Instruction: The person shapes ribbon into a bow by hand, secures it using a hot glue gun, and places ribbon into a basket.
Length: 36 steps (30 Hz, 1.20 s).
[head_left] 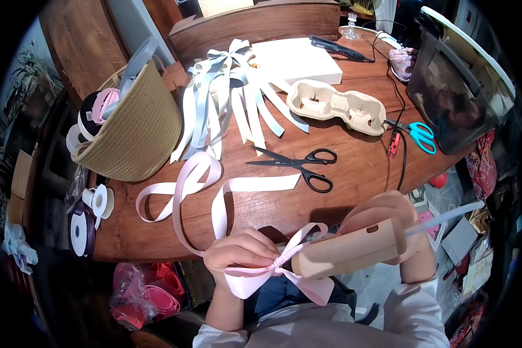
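Brown wooden table [261, 211] surrounds the black scissors [296, 163], and on their near side, by the edge, the left hand [238, 252] pinches a pink bow [278, 265] beside its knot while the right hand [383, 209] grips an apparent glue gun [348, 249]. Steadying the knot and keeping skin off the hidden nozzle should help; loose ribbon [258, 184] left of the scissors could snag, though bare wood before them leaves room.

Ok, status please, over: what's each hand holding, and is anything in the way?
Left hand holding tied pink bow. Right hand gripping tan tool, pale stick out its back. Loose ribbon beside left hand; open black scissors beyond, touching neither hand.
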Available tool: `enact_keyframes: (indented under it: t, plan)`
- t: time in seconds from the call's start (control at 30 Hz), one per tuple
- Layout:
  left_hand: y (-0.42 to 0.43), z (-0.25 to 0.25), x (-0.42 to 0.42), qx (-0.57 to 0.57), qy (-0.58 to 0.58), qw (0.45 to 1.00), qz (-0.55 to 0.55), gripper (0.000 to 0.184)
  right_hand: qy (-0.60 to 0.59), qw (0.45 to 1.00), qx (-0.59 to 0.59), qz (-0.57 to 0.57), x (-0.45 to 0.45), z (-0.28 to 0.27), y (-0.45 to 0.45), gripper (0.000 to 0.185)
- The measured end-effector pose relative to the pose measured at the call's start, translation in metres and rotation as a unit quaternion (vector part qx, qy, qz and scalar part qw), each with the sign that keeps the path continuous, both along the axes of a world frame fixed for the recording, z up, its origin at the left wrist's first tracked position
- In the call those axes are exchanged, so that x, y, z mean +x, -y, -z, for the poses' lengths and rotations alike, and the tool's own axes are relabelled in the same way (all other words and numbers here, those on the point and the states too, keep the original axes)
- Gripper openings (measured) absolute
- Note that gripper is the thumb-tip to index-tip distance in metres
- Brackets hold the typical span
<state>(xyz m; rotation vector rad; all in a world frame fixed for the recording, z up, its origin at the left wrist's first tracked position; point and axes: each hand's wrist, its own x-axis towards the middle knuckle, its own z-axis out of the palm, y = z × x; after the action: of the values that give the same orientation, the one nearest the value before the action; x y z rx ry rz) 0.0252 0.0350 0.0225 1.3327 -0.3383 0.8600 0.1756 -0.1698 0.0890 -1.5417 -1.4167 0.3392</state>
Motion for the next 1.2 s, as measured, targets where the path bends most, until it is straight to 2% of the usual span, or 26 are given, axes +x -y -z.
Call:
enact_keyframes:
  t: [0.3,0.5,0.7,1.2]
  plan:
    - [0.0,-0.002,-0.001,0.032,-0.023,0.999,-0.004,0.021,0.029,0.999,-0.013,0.006,0.0,-0.004,0.001,0.032]
    - [0.002,-0.004,-0.002,-0.013,-0.029,0.999,0.013,0.025,0.021,1.0,-0.003,0.002,-0.001,-0.002,0.0,0.031]
    - [0.002,-0.001,-0.004,-0.007,-0.043,0.999,0.019,0.028,0.035,0.999,-0.021,0.011,-0.003,-0.006,0.0,0.031]
    - [0.003,0.001,-0.002,-0.012,-0.03,0.999,0.025,0.026,0.052,0.998,-0.022,0.019,-0.006,-0.011,-0.001,0.029]
